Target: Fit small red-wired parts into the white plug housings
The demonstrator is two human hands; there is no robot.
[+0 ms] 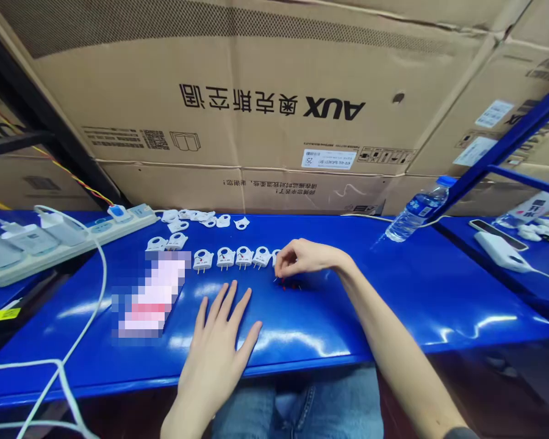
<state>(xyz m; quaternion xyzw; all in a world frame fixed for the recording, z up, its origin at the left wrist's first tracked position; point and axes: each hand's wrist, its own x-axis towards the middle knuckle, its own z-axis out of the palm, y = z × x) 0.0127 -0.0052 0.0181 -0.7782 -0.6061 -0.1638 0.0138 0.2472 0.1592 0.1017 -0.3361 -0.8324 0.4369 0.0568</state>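
My left hand [222,341] lies flat on the blue tabletop with its fingers spread and nothing in them. My right hand [302,256] is closed in a pinch at the right end of a row of white plug housings, and whatever is between its fingertips is hidden. Each housing, such as this white plug housing [244,256], has a ring-shaped top and metal pins pointing toward me. The right fingers partly cover the last one. Just below them lie a few tiny red parts with thin leads [294,286].
More white plug parts [223,221] lie at the back. A pixelated pink packet [153,296] sits left of my left hand. On the left is a loaded power strip [73,244] with loose cables. A water bottle [416,210] stands tilted by the blue post; cardboard boxes [256,55] wall the back.
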